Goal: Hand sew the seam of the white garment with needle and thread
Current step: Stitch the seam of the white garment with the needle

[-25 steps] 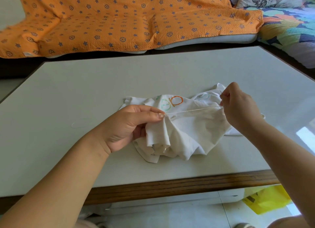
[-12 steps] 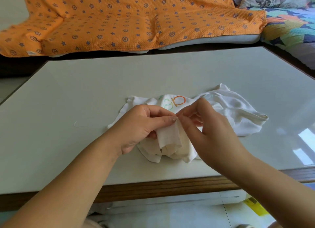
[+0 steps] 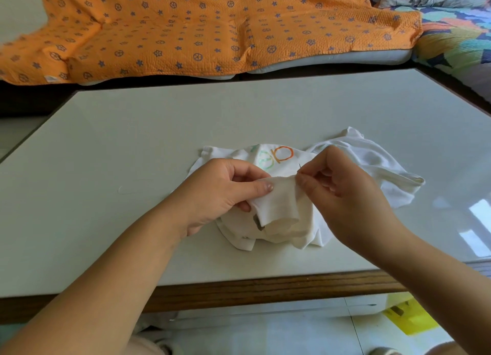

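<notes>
Both hands meet over the middle of the desk (image 3: 111, 147), just near of its centre. The left hand (image 3: 225, 190) pinches a folded edge of the white garment (image 3: 281, 208) between thumb and forefinger, the thumb lying flat on top of the cloth and the other fingers curled beneath it. The right hand (image 3: 342, 192) comes in from the right with its thumb and forefinger closed on a thin needle (image 3: 299, 166), whose dark tip pokes up just above the fold, right where the two hands almost touch. The thread itself is too fine to make out.

The held fold is lifted a little off the desk, while the rest of the garment lies bunched under and behind the hands. A printed design in orange and green (image 3: 276, 156) shows on the cloth just far of the left hand, and a crumpled portion trails off to the right, ending in a hemmed edge (image 3: 417, 180). A small dark patch shows at the near side of the fold.

The desk has a pale top with a wooden near edge (image 3: 265, 288). Beyond its far side lies an orange patterned blanket (image 3: 212, 28), with a multicoloured quilt (image 3: 457, 38) at the far right. Below the near edge, on the floor to the right, sits something yellow (image 3: 409, 319).
</notes>
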